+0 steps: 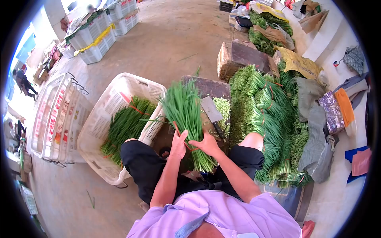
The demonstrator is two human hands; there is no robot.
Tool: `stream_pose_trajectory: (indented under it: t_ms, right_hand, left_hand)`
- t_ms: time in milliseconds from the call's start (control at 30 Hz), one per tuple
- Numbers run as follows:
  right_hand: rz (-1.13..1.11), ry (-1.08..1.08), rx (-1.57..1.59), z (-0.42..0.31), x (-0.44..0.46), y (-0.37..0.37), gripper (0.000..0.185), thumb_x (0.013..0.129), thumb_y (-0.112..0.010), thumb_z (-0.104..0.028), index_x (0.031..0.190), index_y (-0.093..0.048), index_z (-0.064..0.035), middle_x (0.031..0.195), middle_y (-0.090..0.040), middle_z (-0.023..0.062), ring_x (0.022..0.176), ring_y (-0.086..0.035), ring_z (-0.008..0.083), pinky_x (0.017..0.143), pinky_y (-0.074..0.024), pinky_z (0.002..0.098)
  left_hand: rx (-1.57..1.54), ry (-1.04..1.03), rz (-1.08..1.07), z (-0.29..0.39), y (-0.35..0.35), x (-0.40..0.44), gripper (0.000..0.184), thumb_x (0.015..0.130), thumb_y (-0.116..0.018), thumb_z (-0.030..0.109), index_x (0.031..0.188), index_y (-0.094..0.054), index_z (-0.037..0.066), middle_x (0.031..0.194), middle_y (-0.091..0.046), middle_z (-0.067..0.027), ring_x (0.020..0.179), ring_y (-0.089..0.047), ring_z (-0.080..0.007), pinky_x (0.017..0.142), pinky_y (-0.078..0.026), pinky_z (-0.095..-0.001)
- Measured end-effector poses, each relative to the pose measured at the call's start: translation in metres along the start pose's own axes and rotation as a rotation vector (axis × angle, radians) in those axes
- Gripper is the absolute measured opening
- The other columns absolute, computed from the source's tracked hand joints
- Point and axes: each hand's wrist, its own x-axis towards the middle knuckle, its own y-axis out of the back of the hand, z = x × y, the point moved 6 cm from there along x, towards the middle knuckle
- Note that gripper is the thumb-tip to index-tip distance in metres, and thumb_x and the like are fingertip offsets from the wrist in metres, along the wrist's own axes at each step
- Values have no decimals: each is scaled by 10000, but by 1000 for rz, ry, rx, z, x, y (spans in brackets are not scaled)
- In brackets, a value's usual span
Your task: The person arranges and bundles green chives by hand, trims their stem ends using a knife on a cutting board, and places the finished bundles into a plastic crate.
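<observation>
One bundle of green stalks [186,117] is held over the lap [178,183].
Its lower stems [203,160] are clasped by the half-curled left hand [178,144] and right hand [206,144]; probably light and easily bruised, it is best gripped there, below the leaves [179,97].

A broad tan floor [170,47], marked with darker patches, spreads toward the back. A white wall [333,37] runs along the right side. A pale pillar [53,16] stands at upper left, and strong white light washes over the left edge
</observation>
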Motion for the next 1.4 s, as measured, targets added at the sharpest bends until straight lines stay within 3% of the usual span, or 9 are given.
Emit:
stream_pose_trajectory:
  t_ms: [233,300,467,800,1100,1233,1300,1367,1400]
  right_hand:
    - [-26,142,-6,-6,7,-16,1036,737,-789,-568,1469,-336,8,1169,-652,297,1129,-627,450,976,-485,463]
    - [112,-44,-26,6,15,-12,1043,751,-784,-572,1464,-321,33,1140,-662,285,1109,-634,447,970,-492,455]
    - [138,-13,197,-5,22,0,540,880,-728,-272,1283,-575,52,1161,-691,209,1031,-685,267,927,-519,375]
    - [60,-31,404,13,22,-5,543,891,-715,-177,1351,-519,35,1245,-653,149,1121,-628,225,999,-483,373]
    - [74,20,117,-3,8,-1,385,872,-719,-238,1127,-680,48,984,-745,176,888,-717,211,836,-554,364]
    - [49,79,269,-10,0,-5,410,883,-720,-282,1116,-687,53,965,-745,181,870,-716,192,794,-555,347]
    - [-5,4,239,-9,2,-4,404,881,-726,-261,1149,-677,38,1040,-738,173,935,-708,221,844,-546,368]
    - [-31,-119,-48,1,3,-3,494,874,-721,-377,1147,-677,32,1027,-727,220,938,-719,290,863,-544,384]
    - [27,16,-102,-9,1,1,549,858,-708,-468,1094,-693,27,918,-719,238,889,-711,352,837,-545,411]
  left_hand:
    - [-95,30,213,-9,9,-5,385,942,-587,121,1298,-537,-18,1197,-651,-124,1050,-658,-245,935,-539,-394]
    - [-91,37,246,-11,7,-8,341,949,-574,134,1253,-567,-21,1176,-660,-125,1045,-659,-248,904,-550,-398]
    - [-159,-45,299,6,3,-13,312,958,-563,136,1234,-567,-10,1147,-663,-117,991,-678,-242,874,-565,-389]
    - [-151,-57,298,-6,11,-9,324,950,-572,117,1244,-558,-20,1162,-663,-124,997,-682,-237,872,-568,-389]
    - [152,-114,53,11,-11,-12,463,891,-715,64,1315,-542,-5,1235,-635,-87,1060,-638,-198,936,-518,-365]
    - [46,-51,216,3,11,-7,347,852,-708,-12,1190,-634,1,1095,-696,-81,962,-670,-201,889,-532,-372]
    - [13,-87,266,0,15,-5,312,845,-723,-8,1149,-654,0,1073,-701,-68,932,-666,-179,867,-522,-342]
    - [-13,-119,312,0,19,-7,277,839,-738,-4,1109,-674,0,1050,-707,-55,902,-661,-158,845,-513,-313]
    - [7,-143,332,1,21,-7,273,838,-738,-7,1103,-674,1,1044,-706,-49,897,-658,-153,838,-510,-308]
